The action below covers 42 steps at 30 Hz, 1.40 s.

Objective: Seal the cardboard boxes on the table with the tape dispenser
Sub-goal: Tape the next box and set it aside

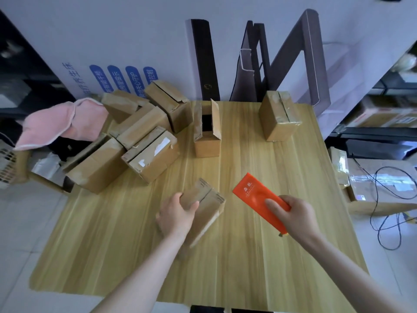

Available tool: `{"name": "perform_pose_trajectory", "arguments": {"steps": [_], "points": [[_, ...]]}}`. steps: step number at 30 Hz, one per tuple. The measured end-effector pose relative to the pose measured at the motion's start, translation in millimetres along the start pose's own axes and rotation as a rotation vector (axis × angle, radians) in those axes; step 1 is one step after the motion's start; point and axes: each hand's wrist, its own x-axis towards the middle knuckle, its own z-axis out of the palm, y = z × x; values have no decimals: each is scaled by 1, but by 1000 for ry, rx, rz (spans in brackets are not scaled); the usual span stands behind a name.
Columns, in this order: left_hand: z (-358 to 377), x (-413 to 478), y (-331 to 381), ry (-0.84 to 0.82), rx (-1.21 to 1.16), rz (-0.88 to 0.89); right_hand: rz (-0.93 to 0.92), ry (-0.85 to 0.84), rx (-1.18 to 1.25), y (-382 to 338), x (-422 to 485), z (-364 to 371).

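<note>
My left hand (176, 216) grips a small cardboard box (208, 205) near the middle front of the wooden table (248, 256); its top flaps are folded down with a seam between them. My right hand (295, 216) holds an orange tape dispenser (255, 195) just right of that box, its front end pointing up and left, clear of the box. An open box (206, 132) with raised flaps stands at the table's middle back. Another box (278, 115) stands at the back right, flaps closed.
A heap of several cardboard boxes (135, 136) fills the table's back left. A pink cloth (63, 120) hangs left of it. Dark boards (205, 59) lean on the wall behind. More cartons and a black cable (383, 199) lie right of the table.
</note>
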Motion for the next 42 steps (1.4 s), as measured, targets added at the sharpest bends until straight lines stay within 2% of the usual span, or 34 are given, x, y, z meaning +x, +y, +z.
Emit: {"name": "perform_pose_trajectory", "arguments": {"steps": [3, 5, 6, 8, 10, 12, 15, 19, 22, 29, 31, 36, 42], "points": [[0, -23, -3, -154, -43, -70, -39, -14, 189, -14, -12, -2], [-7, -33, 3, -120, -96, -9, -54, -23, 251, -24, -18, -3], [-16, -35, 11, -92, -172, 49, -65, -29, 269, -29, -21, -4], [-44, -39, 36, -118, -468, 158, -95, -42, 297, -39, -25, -8], [-75, -43, 63, -265, -743, 191, -131, -56, 316, -49, -29, -12], [-97, -45, 80, -377, -859, 200, -162, -65, 327, -56, -32, -14], [-114, -50, 89, -439, -890, 262, -200, -41, 272, -61, -33, -13], [-120, -58, 86, -355, -834, 389, -239, -11, 186, -62, -33, -9], [-121, -58, 82, -356, -743, 430, -259, -7, 167, -64, -35, -9], [-129, -43, 87, -505, -971, 65, -284, -52, 208, -76, -38, -13], [-130, -36, 87, -484, -933, 36, -289, -75, 184, -81, -36, -13], [-130, -18, 91, -310, -864, 31, -284, -117, 82, -97, -28, -9], [-128, 4, 78, -272, -872, 10, -239, -144, -39, -90, -18, -28]]}}
